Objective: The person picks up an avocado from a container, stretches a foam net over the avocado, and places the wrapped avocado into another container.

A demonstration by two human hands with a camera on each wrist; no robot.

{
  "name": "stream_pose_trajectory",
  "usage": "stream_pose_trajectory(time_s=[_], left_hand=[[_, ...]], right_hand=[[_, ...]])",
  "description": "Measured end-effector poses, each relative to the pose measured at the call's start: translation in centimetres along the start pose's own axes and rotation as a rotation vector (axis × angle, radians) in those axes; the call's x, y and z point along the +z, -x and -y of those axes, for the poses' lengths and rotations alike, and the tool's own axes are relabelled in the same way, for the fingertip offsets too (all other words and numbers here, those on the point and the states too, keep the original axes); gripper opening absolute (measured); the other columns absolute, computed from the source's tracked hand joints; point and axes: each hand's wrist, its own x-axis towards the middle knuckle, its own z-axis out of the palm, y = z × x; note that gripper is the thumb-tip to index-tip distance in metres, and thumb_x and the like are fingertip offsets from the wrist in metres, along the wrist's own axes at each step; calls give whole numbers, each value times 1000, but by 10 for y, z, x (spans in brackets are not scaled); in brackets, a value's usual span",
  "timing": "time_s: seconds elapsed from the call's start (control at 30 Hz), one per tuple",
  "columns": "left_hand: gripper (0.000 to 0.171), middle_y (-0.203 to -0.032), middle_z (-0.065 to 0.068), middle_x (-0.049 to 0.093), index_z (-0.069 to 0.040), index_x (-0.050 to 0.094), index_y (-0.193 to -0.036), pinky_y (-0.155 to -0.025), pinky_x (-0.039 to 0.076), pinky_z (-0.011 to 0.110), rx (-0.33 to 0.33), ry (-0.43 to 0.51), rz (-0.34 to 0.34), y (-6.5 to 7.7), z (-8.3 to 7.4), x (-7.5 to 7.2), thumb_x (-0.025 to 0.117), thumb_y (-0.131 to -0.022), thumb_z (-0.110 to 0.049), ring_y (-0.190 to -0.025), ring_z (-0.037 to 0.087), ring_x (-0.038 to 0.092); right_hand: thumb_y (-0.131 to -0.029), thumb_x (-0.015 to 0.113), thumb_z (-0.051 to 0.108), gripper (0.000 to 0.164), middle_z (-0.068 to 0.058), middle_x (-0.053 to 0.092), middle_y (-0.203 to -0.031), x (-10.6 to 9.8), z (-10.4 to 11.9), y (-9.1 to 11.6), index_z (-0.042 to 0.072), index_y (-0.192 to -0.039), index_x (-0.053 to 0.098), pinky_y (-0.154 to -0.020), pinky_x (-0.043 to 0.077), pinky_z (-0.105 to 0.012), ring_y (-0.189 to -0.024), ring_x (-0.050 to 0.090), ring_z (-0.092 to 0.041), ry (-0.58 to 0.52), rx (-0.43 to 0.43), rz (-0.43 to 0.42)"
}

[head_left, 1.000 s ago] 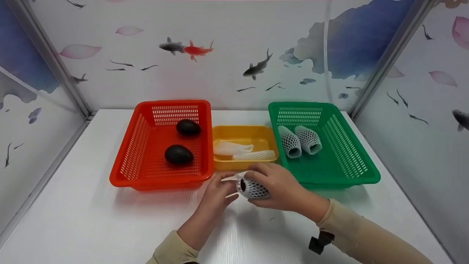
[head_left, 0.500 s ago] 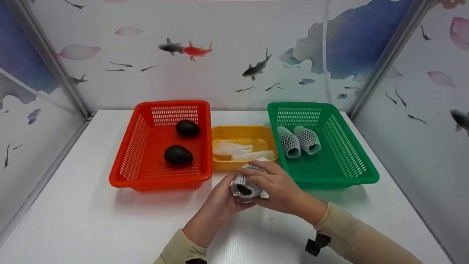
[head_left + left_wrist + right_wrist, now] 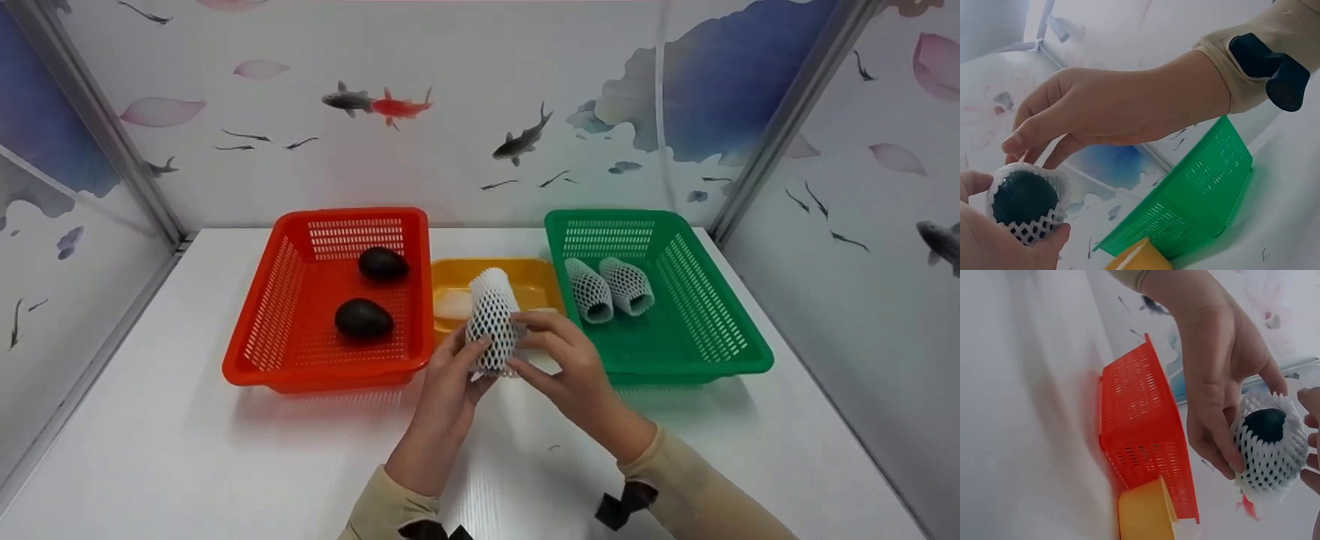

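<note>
Between hands [image 3: 448, 381] [image 3: 576, 366], white diamond-mesh sleeve [image 3: 493, 319]

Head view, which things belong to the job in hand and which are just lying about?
Likely in the job:
netted fruit gripped by left hand
two dark fruits, red basket
pale pieces, yellow tray
two netted bundles, green basket

Just there:
tiny scrap on table
printed wall
</note>
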Motion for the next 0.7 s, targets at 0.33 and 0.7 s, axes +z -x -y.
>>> stream_pose_trajectory(time_s=[0.33, 0.7], left_hand=[[73, -145, 14, 38, -17, 36, -148, -102, 43, 41, 89, -46, -48, -7, -7, 9, 70, -86, 2, -130, 33, 41], [76, -149, 8, 37, -21, 38, -147, -97, 47, 41, 93, -133, -10, -8, -14, 10, 72, -84, 4, -131, 30, 41]], right_hand=[[-86, 75, 8, 26, -9, 62, -108, 8, 10, -15, 1, -109, 65, -89, 53, -42, -100, 60, -25, -230, 566, -142], [-85, 76, 7, 30, -13, 60, -110, 10, 6, -16, -4, -111, 64, -94, 49, -48, -101, 60, -26, -366, 722, -229]])
